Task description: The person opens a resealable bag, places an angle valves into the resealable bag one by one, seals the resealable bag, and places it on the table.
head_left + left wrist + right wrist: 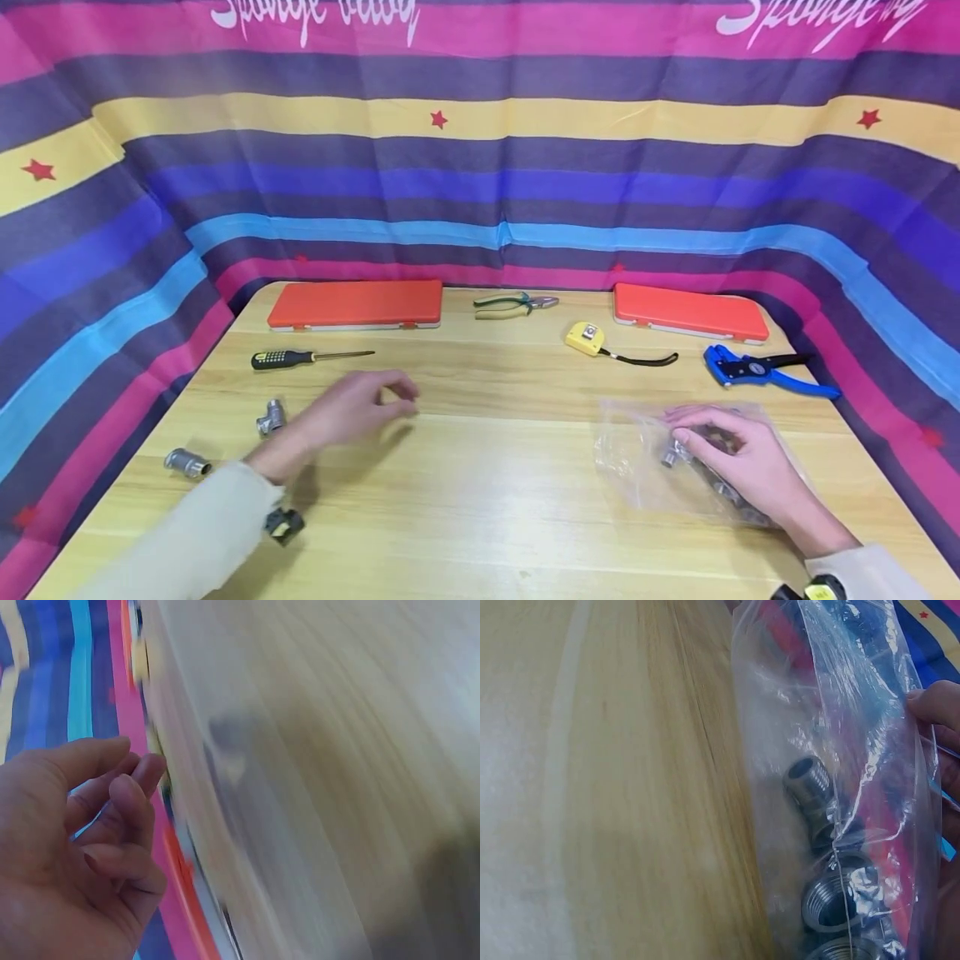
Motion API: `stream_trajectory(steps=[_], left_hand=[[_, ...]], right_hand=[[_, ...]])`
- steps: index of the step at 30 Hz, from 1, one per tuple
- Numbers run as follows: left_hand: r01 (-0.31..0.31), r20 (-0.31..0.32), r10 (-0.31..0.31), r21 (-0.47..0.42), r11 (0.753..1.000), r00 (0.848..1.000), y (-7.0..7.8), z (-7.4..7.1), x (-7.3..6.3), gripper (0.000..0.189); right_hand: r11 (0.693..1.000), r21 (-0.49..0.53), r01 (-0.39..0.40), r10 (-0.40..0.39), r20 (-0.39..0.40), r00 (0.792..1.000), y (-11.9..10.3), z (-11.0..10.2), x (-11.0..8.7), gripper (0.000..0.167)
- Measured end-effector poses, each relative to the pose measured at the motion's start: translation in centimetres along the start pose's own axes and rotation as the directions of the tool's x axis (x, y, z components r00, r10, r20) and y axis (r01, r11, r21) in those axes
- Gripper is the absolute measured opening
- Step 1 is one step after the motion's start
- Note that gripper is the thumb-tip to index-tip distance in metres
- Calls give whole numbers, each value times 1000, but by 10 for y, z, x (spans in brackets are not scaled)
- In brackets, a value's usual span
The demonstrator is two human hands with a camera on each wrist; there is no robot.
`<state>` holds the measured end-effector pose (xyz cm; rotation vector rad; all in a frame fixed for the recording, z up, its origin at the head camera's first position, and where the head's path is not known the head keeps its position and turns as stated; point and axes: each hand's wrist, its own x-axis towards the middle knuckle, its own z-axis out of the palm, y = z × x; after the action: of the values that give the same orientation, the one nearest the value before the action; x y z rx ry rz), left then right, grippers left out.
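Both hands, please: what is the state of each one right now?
Left hand: open, fingers loosely curled, holding nothing.
Right hand: closed, holding the bag by its edge.

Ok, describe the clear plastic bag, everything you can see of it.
The clear plastic bag looks thin, creased and glossy, with grey, metal-looking fittings inside, some threaded. It rests on the light wood-look table, toward the person's right, nearer the person than the blue tool. The right hand grips it, thumb against the film. Whether its mouth is open cannot be told.
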<state>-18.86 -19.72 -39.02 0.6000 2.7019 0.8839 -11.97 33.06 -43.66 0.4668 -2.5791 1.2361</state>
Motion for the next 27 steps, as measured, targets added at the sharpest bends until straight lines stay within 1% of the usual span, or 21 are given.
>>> stream_trajectory(steps=[2, 4, 7, 9, 11, 14, 16, 18, 21, 23, 25, 27], left_hand=[[25, -63, -22, 50, 998, 998, -18, -17, -16, 28], [54, -128, -39, 110, 992, 991, -37, -33, -31, 30], [113, -188, -78, 186, 976, 979, -62, -53, -55, 34], [162, -201, -120, 208, 964, 972, -78, -62, -70, 36], [194, -193, -153, 219, 956, 969, -92, -69, -84, 38], [225, -156, -197, 188, 956, 968, -107, -72, -99, 39], [241, -142, -218, 170, 956, 966, -113, -73, -105, 41], [247, -139, -226, 161, 955, 964, -115, -72, -108, 42], [244, -162, -215, 186, 952, 963, -118, -72, -108, 40], [239, -165, -209, 192, 952, 964, -120, -72, -107, 38], [243, -155, -216, 186, 952, 964, -122, -72, -106, 43], [245, -137, -223, 173, 954, 965, -123, -73, -105, 53]], right_hand=[[1000, 2, 7, -7, -5, 1000, 0, 0, 0, 21], [1000, 10, 20, -20, -10, 1000, 0, 0, 0, 22], [998, 22, 52, -51, -16, 999, 0, 0, 0, 23], [997, 28, 71, -71, -17, 997, 0, 0, 1, 24], [996, 25, 81, -81, -16, 997, 0, 0, 0, 24], [999, 12, 53, -53, -16, 998, 0, -1, 0, 23], [1000, -5, 30, -30, -17, 999, 0, -2, 0, 21], [1000, -13, 5, -6, -18, 1000, 0, -2, -1, 20], [1000, -14, -1, 1, -14, 1000, -1, -3, -2, 19], [1000, -8, -1, 0, -13, 1000, -2, -3, -2, 19], [1000, -11, 4, -5, -16, 1000, -4, -3, -2, 21], [1000, -16, 10, -10, -21, 1000, -6, -3, -1, 23]])
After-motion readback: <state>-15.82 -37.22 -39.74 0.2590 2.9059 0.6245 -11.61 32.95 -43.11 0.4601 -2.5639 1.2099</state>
